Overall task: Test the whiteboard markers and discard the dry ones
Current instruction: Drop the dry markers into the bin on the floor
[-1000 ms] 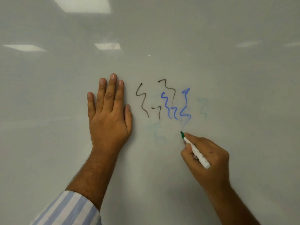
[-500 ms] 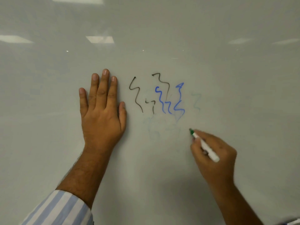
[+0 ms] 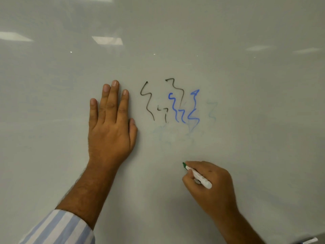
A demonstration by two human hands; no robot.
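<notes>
Left hand (image 3: 110, 131): flat, palm down, fingers extended and pointing toward the far side, held close together; thumb tucked along the right edge of the palm. Left forearm runs from the near left up to the wrist, bare to a light-blue-and-white striped sleeve cuff (image 3: 58, 228) at the near left corner.

Right hand (image 3: 211, 187): near right, curled in a writing grip, fingers closed around a slim white barrel; thumb and forefinger pinch near its front end. Knuckles face up. Right forearm bare, leaving the view at the near right.

Green-tipped white marker (image 3: 198, 176); black and blue squiggles (image 3: 175, 103); blue-white striped sleeve (image 3: 59, 228).
</notes>
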